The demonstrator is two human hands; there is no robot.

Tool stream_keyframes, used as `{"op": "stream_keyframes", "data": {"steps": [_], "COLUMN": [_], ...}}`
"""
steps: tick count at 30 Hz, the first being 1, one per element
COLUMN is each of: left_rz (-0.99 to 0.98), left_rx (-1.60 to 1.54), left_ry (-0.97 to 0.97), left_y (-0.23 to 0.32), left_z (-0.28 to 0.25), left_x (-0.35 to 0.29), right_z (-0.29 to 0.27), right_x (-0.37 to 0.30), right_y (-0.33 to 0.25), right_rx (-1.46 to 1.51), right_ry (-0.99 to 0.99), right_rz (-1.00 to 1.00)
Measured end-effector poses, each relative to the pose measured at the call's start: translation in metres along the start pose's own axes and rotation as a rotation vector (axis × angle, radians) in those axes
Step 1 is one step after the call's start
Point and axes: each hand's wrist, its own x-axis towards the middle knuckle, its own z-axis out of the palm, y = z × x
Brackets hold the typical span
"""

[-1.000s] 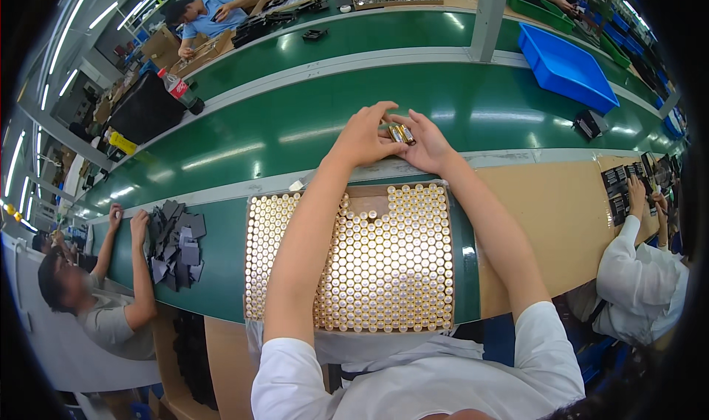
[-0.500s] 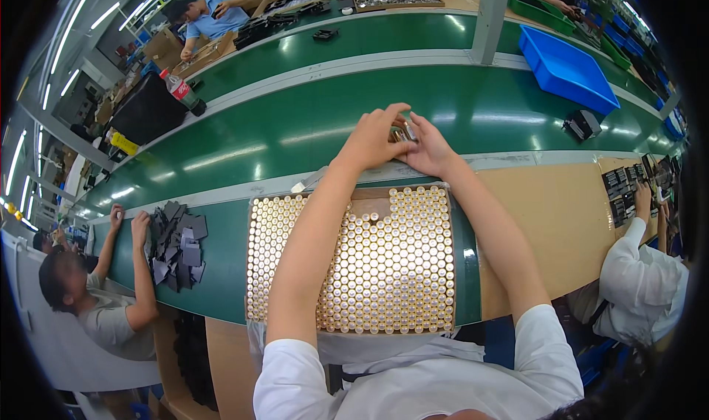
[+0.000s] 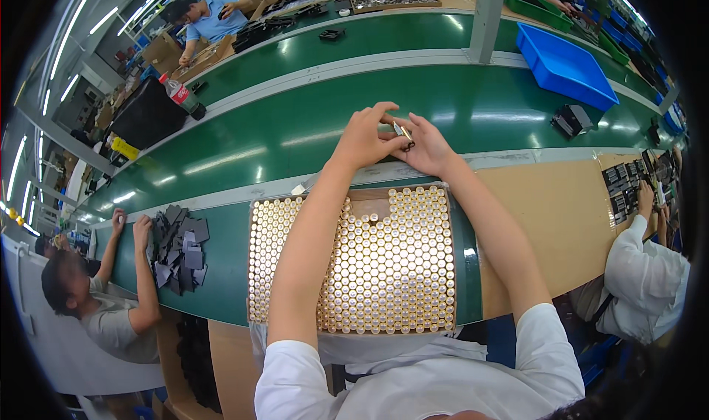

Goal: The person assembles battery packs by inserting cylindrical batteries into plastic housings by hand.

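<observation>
Over the far edge of a box [image 3: 247,302] of upright round metal pieces [image 3: 391,272] with gold rims, my two hands meet. My left hand [image 3: 362,138] curls in from the left, its thumb and fingers closed around a small shiny gold-and-silver piece [image 3: 402,132] with a dark end. From the other side, my right hand [image 3: 430,148] cups the same piece against its palm and fingers. Its exact kind is too small to make out. The box's far middle shows a brown gap where its bottom is bare.
Beyond my hands runs a green conveyor belt [image 3: 295,135] with black parts [image 3: 571,121] on it. A blue tray [image 3: 565,65] sits at the far right. Grey flat pieces [image 3: 179,250] are piled on my left, and cardboard [image 3: 543,213] covers the table on my right. Co-workers sit on both sides.
My fingers have shifted around the small metal piece, which now shows more clearly between them. My left forearm has moved slightly left. The black parts on the belt have moved left.
</observation>
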Motion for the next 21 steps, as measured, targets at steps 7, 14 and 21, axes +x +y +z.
{"op": "stream_keyframes", "data": {"steps": [7,14,21], "left_rz": [-0.019,-0.125,-0.145], "left_rx": [-0.098,-0.063,-0.044], "left_ry": [-0.084,-0.141,-0.17], "left_y": [-0.003,0.0,0.001], "left_z": [0.01,-0.002,-0.008], "left_x": [0.002,-0.003,-0.002], "right_z": [0.0,0.008,0.027], "right_x": [0.003,-0.005,-0.007], "right_y": [0.005,0.0,0.001], "right_rx": [-0.052,-0.027,0.023], "right_ry": [-0.007,0.0,0.134], "right_rz": [-0.029,-0.061,-0.063]}}
